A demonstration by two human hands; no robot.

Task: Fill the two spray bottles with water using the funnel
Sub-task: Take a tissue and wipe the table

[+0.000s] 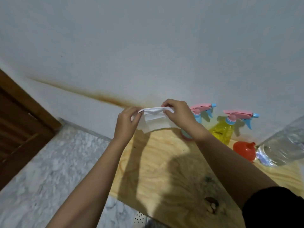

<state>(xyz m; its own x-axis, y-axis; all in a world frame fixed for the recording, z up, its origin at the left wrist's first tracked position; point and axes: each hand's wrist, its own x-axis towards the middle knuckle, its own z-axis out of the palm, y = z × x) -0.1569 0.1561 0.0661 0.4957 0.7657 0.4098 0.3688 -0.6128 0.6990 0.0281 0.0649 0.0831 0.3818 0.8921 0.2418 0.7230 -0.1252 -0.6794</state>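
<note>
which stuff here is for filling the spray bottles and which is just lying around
For the job: yellow spray bottle; second spray bottle behind the right hand; red funnel; clear plastic bottle.
Not for filling: white tissue, pinched by left hand and right hand; wooden board.

Head-worn view, angled forward and down, hands (153,117) close

Pretty dim and soft overall, light from behind, so dark head and arm shadows fall across the surface (148,170). Edges bend fisheye-style, and the big clear bottle (283,142) catches some glare.
</note>
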